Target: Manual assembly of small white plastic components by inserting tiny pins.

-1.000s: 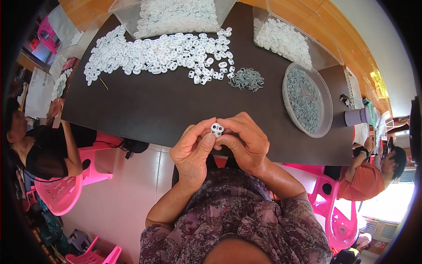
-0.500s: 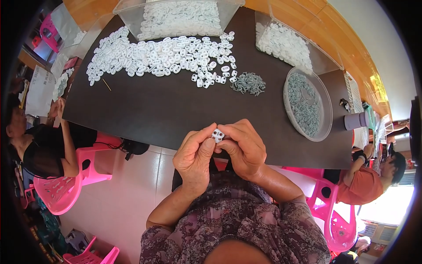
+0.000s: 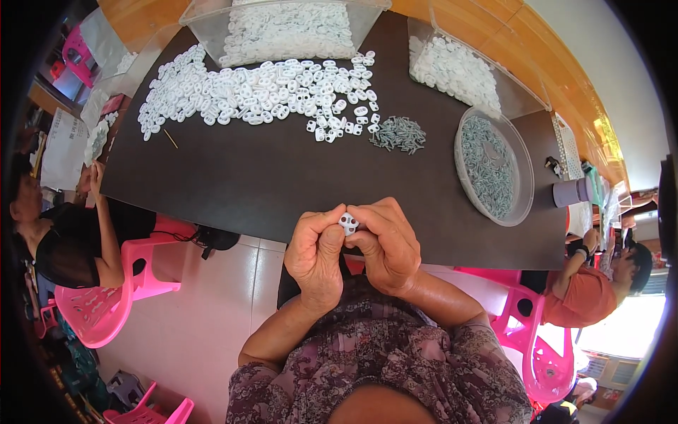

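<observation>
Between the fingertips of both hands is a small white plastic piece with dark holes (image 3: 348, 224), held just over the table's near edge. My left hand (image 3: 316, 254) pinches it from the left with thumb and forefinger. From the other side my right hand (image 3: 387, 247) grips it the same way, its other fingers curled. Beyond them on the dark table (image 3: 247, 166) spreads a heap of similar white oval pieces (image 3: 261, 88). A small pile of grey screws (image 3: 398, 134) lies at that heap's right end. Whether a screw sits in the held piece I cannot tell.
A round clear tub of screws (image 3: 487, 166) stands at the right. Clear bins of white pieces (image 3: 289, 32) (image 3: 455, 71) line the far side. A thin stick (image 3: 171, 138) lies at left. People sit on both sides, by pink chairs (image 3: 99, 307). A grey cup (image 3: 571, 192) stands at the right edge.
Both hands still pinch the white piece. My left hand has shifted slightly right, and my right hand slightly left and down. The piece has turned a little between the fingertips.
</observation>
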Demonstrator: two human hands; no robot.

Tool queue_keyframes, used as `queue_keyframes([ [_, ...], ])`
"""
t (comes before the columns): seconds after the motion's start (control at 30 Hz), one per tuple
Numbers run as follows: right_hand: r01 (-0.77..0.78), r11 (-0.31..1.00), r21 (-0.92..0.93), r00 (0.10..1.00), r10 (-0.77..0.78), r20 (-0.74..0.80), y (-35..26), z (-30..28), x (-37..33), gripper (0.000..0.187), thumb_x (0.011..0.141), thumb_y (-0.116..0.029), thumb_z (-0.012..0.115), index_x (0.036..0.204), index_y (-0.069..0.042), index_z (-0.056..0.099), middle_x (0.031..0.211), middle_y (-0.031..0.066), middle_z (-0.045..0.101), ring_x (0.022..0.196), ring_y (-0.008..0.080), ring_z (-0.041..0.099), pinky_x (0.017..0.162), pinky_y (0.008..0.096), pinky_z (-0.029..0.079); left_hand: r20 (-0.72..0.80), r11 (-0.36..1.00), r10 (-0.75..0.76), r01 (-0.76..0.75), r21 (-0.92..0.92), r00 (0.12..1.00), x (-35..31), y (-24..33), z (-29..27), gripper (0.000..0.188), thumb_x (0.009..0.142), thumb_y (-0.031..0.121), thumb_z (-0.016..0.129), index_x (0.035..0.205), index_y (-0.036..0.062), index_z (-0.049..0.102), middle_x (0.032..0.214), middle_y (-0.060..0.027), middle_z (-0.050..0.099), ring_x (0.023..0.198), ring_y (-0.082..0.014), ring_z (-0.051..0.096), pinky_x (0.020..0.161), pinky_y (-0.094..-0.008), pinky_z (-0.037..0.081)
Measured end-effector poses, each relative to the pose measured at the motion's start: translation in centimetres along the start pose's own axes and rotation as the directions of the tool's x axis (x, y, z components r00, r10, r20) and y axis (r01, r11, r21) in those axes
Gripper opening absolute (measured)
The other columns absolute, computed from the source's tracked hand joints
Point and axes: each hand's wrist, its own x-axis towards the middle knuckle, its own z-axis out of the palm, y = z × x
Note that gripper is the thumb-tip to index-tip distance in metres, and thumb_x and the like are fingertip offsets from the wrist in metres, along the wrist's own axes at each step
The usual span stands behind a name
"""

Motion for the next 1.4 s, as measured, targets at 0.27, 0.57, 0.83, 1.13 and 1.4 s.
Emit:
queue_keyframes([
  [0.27,-0.006,1.0,-0.013,1.0,0.006,0.009,-0.2,0.3,-0.1,0.032,0.075,0.001,0.067,0.106,0.005,0.058,0.09,0.0146,0.062,0.072,0.0257,0.057,0.062,0.0321,0.046,-0.03,0.999,-0.016,0.015,-0.035,0.999,-0.2,-0.1,0.1,0.016,0.093,0.011,0.055,0.101,-0.0014,0.059,0.082,0.0008,0.051,0.074,-0.0057,0.044,0.068,-0.0188,0.037],
  [0.57,0.007,1.0,-0.024,1.0,-0.007,-0.006,-0.1,0.5,-0.1,0.027,0.079,-0.005,0.066,0.103,0.005,0.059,0.091,0.0138,0.062,0.074,0.0235,0.056,0.063,0.0303,0.046,-0.055,1.0,0.0,0.0,-0.012,0.998,-0.3,0.0,0.2,0.017,0.093,0.012,0.054,0.101,-0.0017,0.059,0.083,0.0,0.051,0.075,-0.0064,0.045,0.069,-0.0197,0.038],
  [0.83,-0.026,0.998,-0.053,0.999,0.023,-0.049,-1.0,0.6,0.0,0.029,0.075,-0.001,0.067,0.103,0.004,0.058,0.09,0.0147,0.06,0.075,0.0272,0.056,0.064,0.0337,0.047,-0.033,0.999,0.02,-0.022,-0.042,0.999,-0.4,0.1,0.6,0.018,0.093,0.013,0.054,0.102,-0.0021,0.057,0.084,-0.0009,0.051,0.076,-0.007,0.045,0.069,-0.0206,0.038],
  [1.13,0.004,0.998,-0.057,0.992,-0.011,-0.122,-0.6,1.1,-0.3,0.026,0.078,-0.006,0.066,0.101,0.002,0.056,0.089,0.0138,0.059,0.074,0.0265,0.054,0.063,0.0333,0.046,-0.011,0.997,0.07,-0.07,0.039,0.997,-0.9,0.2,0.7,0.018,0.095,0.013,0.05,0.105,-0.0015,0.054,0.087,-0.0022,0.052,0.077,-0.0076,0.047,0.071,-0.0215,0.04],
  [1.4,0.072,0.995,-0.063,0.99,-0.079,-0.117,0.0,1.3,-0.1,0.022,0.08,-0.006,0.065,0.099,0.001,0.056,0.085,0.0119,0.057,0.07,0.0254,0.053,0.06,0.0336,0.045,-0.025,0.982,0.153,-0.149,0.119,0.988,-1.0,-0.4,1.0,0.017,0.097,0.013,0.046,0.105,-0.0009,0.052,0.089,-0.0036,0.051,0.078,-0.0076,0.046,0.07,-0.0213,0.04],
])
